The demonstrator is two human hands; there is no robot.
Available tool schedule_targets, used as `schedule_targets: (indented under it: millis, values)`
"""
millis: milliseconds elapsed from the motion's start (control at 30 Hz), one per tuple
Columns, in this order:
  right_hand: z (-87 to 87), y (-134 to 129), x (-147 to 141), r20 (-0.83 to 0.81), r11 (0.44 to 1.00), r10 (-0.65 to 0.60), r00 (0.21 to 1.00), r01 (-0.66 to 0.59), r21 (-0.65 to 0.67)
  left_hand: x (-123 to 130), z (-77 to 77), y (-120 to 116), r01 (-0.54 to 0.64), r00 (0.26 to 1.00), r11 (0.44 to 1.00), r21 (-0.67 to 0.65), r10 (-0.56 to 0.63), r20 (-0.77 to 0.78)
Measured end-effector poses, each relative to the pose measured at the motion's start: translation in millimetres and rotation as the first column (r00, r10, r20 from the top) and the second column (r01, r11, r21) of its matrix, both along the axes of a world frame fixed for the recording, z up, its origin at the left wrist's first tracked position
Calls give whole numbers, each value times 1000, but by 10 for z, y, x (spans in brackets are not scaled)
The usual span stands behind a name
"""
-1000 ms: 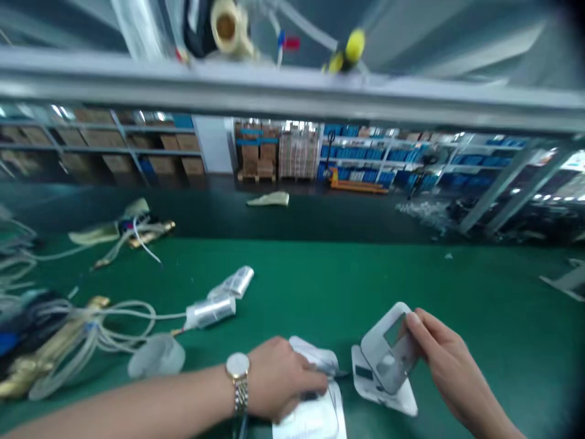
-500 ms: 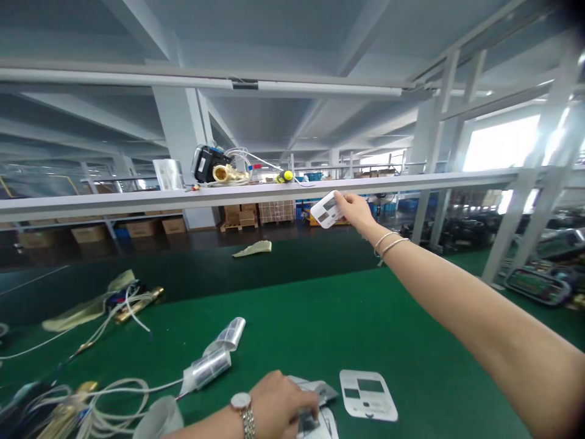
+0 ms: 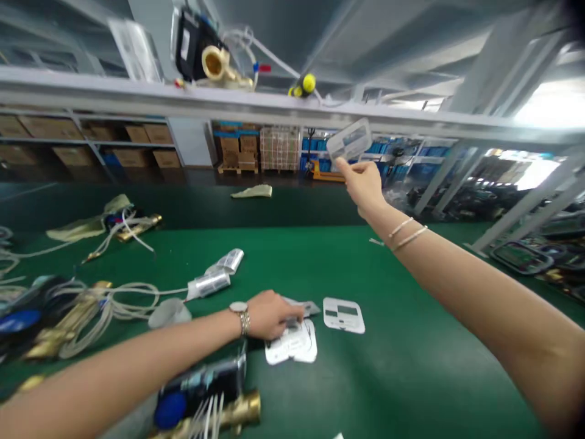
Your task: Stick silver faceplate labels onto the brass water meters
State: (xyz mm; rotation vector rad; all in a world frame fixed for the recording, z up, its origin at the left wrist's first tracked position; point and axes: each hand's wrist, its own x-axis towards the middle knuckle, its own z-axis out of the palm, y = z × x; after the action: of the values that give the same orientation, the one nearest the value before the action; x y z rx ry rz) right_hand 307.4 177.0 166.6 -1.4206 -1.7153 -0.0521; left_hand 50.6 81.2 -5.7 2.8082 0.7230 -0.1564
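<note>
Your right hand (image 3: pixel 364 183) is pinching a thin panel (image 3: pixel 350 139) by its lower edge, holding it up in front of the shelf (image 3: pixel 256 100). Your left hand (image 3: pixel 269 314) is resting over white sheets (image 3: pixel 292 350) on the green table (image 3: pixel 434 341); whether it is gripping any, I cannot tell. A flat card (image 3: pixel 343 315) is lying just beside them. You seem to be handling one panel apart; the next move is probably calling for a light edge grip. No lettering is showing legibly.

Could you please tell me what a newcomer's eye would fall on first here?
Probably the right hand, raised above the green table with a pale plate. Then the brass fitting on the shelf at upper left, and the left hand at the white plates, low centre.
</note>
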Motion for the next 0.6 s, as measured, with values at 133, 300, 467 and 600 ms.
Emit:
schedule_targets:
  millis: [133, 300, 467, 600]
  values:
    - [-962, -1005, -368, 270, 820, 523, 809, -391, -418, -24, -102, 124, -31, 999, 997, -66, 34, 38]
    - [-1906, -1902, -755, 446, 715, 680, 582, -396, -576, 34, -89, 185, -52, 998, 997, -65, 53, 23]
    - [-2187, -1950, -953, 586, 785, 600, 544, -264, -560, 93, -38, 166, -63, 998, 997, -49, 62, -10]
    - [-2101, -1899, -951, 632, 787, 609, 480, -260, -560, 107, -23, 137, -85, 996, 996, -41, 84, -32]
